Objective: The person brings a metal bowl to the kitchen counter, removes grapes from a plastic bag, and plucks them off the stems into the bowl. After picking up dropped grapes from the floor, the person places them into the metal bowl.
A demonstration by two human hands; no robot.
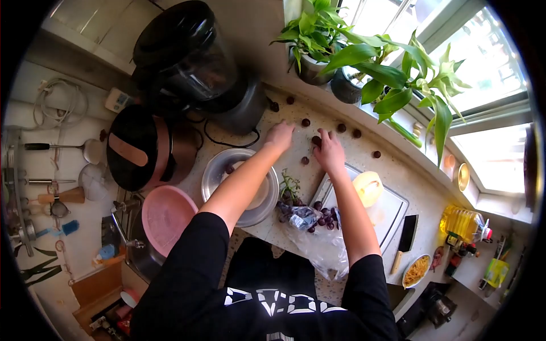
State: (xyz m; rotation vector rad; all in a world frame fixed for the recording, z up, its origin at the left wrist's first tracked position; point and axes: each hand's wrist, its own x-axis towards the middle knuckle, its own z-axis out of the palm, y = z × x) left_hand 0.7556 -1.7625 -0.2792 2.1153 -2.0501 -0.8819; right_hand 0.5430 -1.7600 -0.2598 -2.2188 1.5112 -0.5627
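Observation:
Over the counter, my left hand has its fingers curled together; whatever they may hold is hidden. To its right, the fingertips of my right hand close on a dark grape. Loose grapes lie around both hands, one between them and another beyond my right hand. Below my left hand, under the forearm, is a clear bowl with a grape inside. A bunch of grapes with green stems rests on a plastic bag between my forearms.
A white cutting board holds a yellow fruit; a knife and a bowl of shredded food are right of it. A pink basin, cooker and black appliance stand left. Potted plants line the window.

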